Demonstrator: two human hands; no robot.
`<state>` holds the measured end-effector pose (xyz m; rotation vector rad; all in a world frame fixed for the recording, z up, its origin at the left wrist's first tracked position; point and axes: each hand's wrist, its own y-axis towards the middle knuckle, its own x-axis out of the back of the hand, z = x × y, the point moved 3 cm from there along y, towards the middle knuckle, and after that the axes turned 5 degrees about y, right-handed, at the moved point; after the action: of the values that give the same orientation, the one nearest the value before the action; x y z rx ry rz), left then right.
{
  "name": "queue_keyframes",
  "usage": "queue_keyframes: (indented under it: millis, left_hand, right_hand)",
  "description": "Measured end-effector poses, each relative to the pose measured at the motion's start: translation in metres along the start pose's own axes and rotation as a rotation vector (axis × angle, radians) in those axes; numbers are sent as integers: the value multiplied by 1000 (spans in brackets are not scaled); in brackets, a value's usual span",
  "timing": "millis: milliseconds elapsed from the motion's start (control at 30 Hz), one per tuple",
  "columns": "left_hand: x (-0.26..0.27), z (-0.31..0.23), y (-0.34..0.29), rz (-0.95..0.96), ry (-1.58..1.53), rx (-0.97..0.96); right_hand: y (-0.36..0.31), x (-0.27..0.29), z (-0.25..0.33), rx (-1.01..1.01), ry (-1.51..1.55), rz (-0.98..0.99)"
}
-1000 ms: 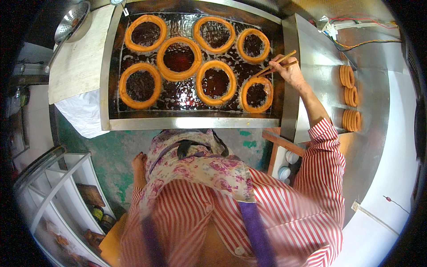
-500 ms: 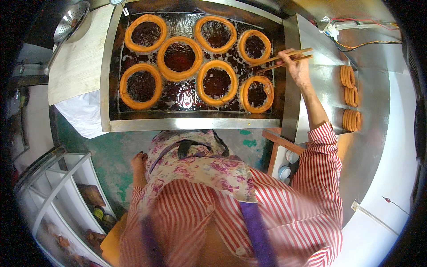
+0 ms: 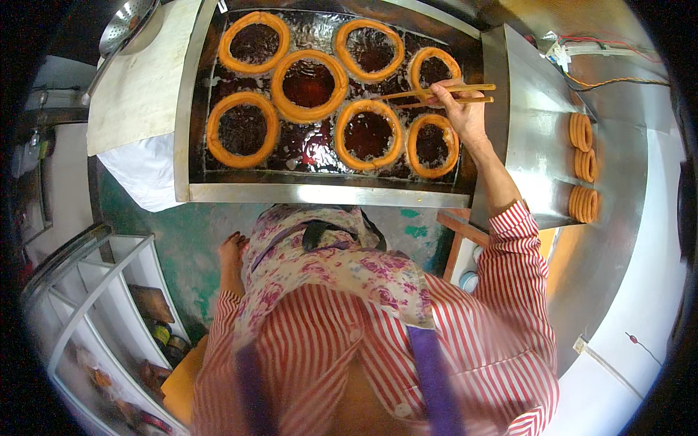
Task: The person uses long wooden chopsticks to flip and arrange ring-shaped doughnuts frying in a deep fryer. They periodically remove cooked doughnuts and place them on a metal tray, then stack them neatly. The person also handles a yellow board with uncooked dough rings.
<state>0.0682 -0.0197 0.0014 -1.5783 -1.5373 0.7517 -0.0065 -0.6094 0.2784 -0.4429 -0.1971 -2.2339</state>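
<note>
Several golden fried dough rings (image 3: 310,115) float in dark bubbling oil (image 3: 298,142) inside a rectangular metal fryer (image 3: 327,195). My right hand (image 3: 459,112) is closed round a pair of long wooden chopsticks (image 3: 471,88), over the fryer's right side. Their tips point left, just above a ring (image 3: 340,138) in the front row; whether they touch the oil I cannot tell. Below my hand floats a smaller ring (image 3: 413,149), and another ring (image 3: 416,69) lies beyond it. My left hand (image 3: 233,251) hangs beside the floral apron (image 3: 327,269), holding nothing, with its fingers loosely apart.
Stacks of finished rings (image 3: 584,203) stand on the metal counter (image 3: 534,152) at right. A perforated ladle (image 3: 123,29) lies at the far left beside a pale board (image 3: 138,94). White shelving (image 3: 109,291) stands at lower left. Wires (image 3: 611,78) run along the back right.
My right hand has shifted left with the chopsticks, whose tips now reach toward the front middle ring. The whole view has slid slightly. My left hand still hangs low.
</note>
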Motion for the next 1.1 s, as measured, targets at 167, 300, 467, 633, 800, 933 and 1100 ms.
queue_keyframes:
  millis: [167, 300, 467, 633, 800, 933, 1100]
  left_hand:
    - [-8, -1, -9, -32, 27, 32]
    - [-9, 3, -4, -49, 28, 70]
    - [-15, 0, -5, -27, 19, 52]
    - [-12, 4, 1, 0, 39, 38]
    - [-8, 6, 1, -3, 84, 3]
    - [-12, 7, 1, 4, 65, 18]
    - [-18, 1, -7, 8, 36, 8]
  right_hand:
    - [-4, -4, 4, -22, -108, 27]
    - [-6, -11, -2, 37, -54, 99]
    - [-7, -16, 2, 130, -178, 99]
    - [-1, -9, 6, 119, -102, 25]
    - [0, -12, 6, 110, -232, 84]
    - [-1, -21, 10, 111, -139, 143]
    - [-4, -25, 9, 160, -187, 172]
